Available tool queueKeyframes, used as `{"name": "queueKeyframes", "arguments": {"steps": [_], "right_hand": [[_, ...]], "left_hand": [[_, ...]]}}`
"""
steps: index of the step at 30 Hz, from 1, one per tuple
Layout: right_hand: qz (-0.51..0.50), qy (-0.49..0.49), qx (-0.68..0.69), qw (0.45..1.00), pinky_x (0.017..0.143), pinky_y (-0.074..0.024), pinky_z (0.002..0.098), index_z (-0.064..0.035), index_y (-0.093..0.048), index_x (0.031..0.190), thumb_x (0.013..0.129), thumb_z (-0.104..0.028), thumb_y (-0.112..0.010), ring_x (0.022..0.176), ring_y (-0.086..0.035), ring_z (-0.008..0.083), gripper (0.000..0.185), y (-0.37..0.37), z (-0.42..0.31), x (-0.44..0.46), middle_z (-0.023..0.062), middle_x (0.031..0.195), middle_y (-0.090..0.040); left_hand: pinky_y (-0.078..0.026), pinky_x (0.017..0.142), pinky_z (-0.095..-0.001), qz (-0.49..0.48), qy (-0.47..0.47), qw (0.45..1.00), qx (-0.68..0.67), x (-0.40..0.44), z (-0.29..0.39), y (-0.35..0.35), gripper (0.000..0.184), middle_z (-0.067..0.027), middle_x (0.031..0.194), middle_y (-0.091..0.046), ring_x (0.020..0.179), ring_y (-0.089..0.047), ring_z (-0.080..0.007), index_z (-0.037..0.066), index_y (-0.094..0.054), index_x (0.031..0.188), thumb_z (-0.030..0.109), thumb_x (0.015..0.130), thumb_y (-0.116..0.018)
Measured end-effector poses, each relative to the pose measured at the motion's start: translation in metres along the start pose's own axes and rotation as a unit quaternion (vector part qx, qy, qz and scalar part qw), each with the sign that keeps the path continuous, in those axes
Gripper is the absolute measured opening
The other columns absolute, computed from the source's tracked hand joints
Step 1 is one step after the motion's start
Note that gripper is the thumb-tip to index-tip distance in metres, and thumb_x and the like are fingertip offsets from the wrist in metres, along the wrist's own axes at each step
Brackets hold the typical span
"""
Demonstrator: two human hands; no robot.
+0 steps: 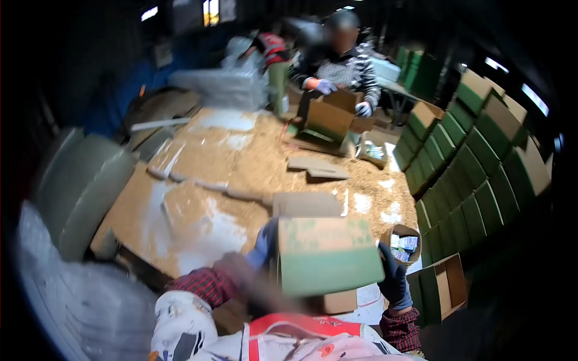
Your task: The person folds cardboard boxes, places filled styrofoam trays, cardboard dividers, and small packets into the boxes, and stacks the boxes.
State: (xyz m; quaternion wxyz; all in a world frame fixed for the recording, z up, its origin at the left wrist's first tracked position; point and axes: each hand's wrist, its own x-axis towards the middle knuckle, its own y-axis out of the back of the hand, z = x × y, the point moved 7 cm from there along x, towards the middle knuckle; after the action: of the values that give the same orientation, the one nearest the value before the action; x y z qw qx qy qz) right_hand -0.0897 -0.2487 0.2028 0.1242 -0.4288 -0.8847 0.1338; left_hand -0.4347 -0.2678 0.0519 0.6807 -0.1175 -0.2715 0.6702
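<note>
A green and brown cardboard box (328, 256) is held in front of my body, its printed side toward me. My left hand (263, 242), in a blue-grey glove, grips the box's left side, its fingers partly hidden behind it. On the right side presses my right hand (394, 277), in a dark glove, fingers along the edge. A brown blur crosses below my left forearm; I cannot make out what it is. Just beyond the box, a flat-bladed shovel (307, 204) with a long handle lies on the table. Near my right hand stands a basket (404, 230) of small packets.
Loose tan shavings (241, 159) cover much of the table. Across it, a gloved person handles an open carton (328, 120). Cardboard pieces (317, 167) lie mid-table. Stacked green boxes (472, 162) rise at right, an open box (442, 286) below them. Another person bends farther back.
</note>
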Motion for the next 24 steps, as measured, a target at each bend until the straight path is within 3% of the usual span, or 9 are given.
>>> {"name": "queueKeyframes", "arguments": {"steps": [1,3,6,7,10,11,12,16,24], "right_hand": [[0.018,-0.001,-0.115,0.993,0.105,-0.0362,0.0344,-0.0037,-0.033,0.144,0.095,-0.018,-0.053,0.124,-0.048,0.0210,0.055,0.000,0.008,0.006,0.0126,0.138,-0.047],[0.055,-0.017,-0.379,0.923,0.101,-0.0405,0.0354,-0.0003,-0.036,0.141,0.088,-0.011,-0.062,0.119,-0.053,0.0228,0.059,-0.002,0.021,0.022,0.0145,0.131,-0.053],[0.117,-0.090,-0.620,0.770,0.085,-0.0490,0.0398,0.0012,-0.054,0.119,0.080,-0.014,-0.062,0.100,-0.063,0.0351,0.043,0.074,0.113,0.034,0.0228,0.105,-0.064],[0.115,-0.145,-0.669,0.720,0.084,-0.0492,0.0376,0.0004,-0.058,0.113,0.079,-0.014,-0.063,0.097,-0.064,0.0331,0.038,0.082,0.128,0.036,0.0210,0.104,-0.066],[0.101,-0.147,-0.598,0.781,0.083,-0.0495,0.0393,-0.0018,-0.061,0.106,0.078,-0.018,-0.062,0.095,-0.063,0.0359,0.033,0.071,0.138,0.051,0.0208,0.101,-0.066],[0.112,-0.149,-0.596,0.781,0.083,-0.0495,0.0393,-0.0018,-0.061,0.106,0.078,-0.018,-0.062,0.095,-0.063,0.0359,0.033,0.072,0.139,0.051,0.0208,0.101,-0.066],[0.112,-0.162,-0.612,0.766,0.082,-0.0497,0.0392,-0.0017,-0.061,0.106,0.078,-0.017,-0.061,0.094,-0.064,0.0347,0.032,0.074,0.142,0.052,0.0195,0.099,-0.067],[0.116,-0.157,-0.605,0.772,0.080,-0.0505,0.0380,-0.0015,-0.063,0.104,0.079,-0.016,-0.061,0.091,-0.066,0.0328,0.029,0.081,0.140,0.054,0.0177,0.095,-0.068],[0.139,-0.234,-0.669,0.692,0.088,-0.0478,0.0439,-0.0026,-0.061,0.108,0.075,-0.035,-0.062,0.100,-0.061,0.0386,0.047,0.083,0.121,0.043,0.0237,0.104,-0.065]], "left_hand": [[-0.046,0.097,-0.0361,0.072,0.147,0.953,-0.256,-0.012,0.035,-0.054,0.047,-0.0154,0.114,-0.063,0.107,-0.059,-0.0254,0.001,-0.054,0.124,0.039,0.102,-0.037],[-0.041,0.101,-0.0308,0.309,0.296,0.890,-0.160,-0.056,-0.143,0.070,0.048,-0.0105,0.115,-0.063,0.110,-0.056,-0.0216,0.003,-0.054,0.128,0.039,0.102,-0.034],[-0.045,0.096,-0.0354,0.160,0.321,0.882,0.305,-0.083,-0.068,0.051,0.052,-0.0152,0.124,-0.058,0.107,-0.059,-0.0271,0.004,-0.052,0.130,0.043,0.095,-0.045],[-0.047,0.093,-0.0378,0.056,0.308,0.793,0.522,-0.081,-0.047,0.049,0.056,-0.0175,0.129,-0.056,0.105,-0.061,-0.0299,0.004,-0.052,0.130,0.045,0.092,-0.051],[-0.049,0.087,-0.0421,0.304,0.057,0.617,0.724,-0.073,0.035,0.165,0.066,-0.0195,0.127,-0.055,0.102,-0.062,-0.0314,0.006,-0.042,0.138,0.047,0.088,-0.053],[-0.047,0.090,-0.0405,0.334,0.154,0.454,0.811,-0.077,0.074,0.186,0.063,-0.0184,0.135,-0.049,0.108,-0.058,-0.0319,0.003,-0.045,0.135,0.048,0.090,-0.047],[-0.048,0.088,-0.0400,0.373,0.181,0.427,0.803,-0.095,0.086,0.227,0.064,-0.0170,0.132,-0.050,0.106,-0.059,-0.0304,0.003,-0.045,0.135,0.049,0.090,-0.047],[-0.051,0.079,-0.0392,0.348,0.149,0.381,0.844,-0.127,0.106,0.245,0.059,-0.0139,0.121,-0.053,0.099,-0.060,-0.0290,0.002,-0.046,0.130,0.046,0.092,-0.047],[-0.041,0.097,-0.0440,0.317,0.108,0.559,0.759,-0.292,0.089,0.160,0.049,-0.0180,0.129,-0.052,0.119,-0.050,-0.0346,0.001,-0.053,0.125,0.032,0.089,-0.059]]}}
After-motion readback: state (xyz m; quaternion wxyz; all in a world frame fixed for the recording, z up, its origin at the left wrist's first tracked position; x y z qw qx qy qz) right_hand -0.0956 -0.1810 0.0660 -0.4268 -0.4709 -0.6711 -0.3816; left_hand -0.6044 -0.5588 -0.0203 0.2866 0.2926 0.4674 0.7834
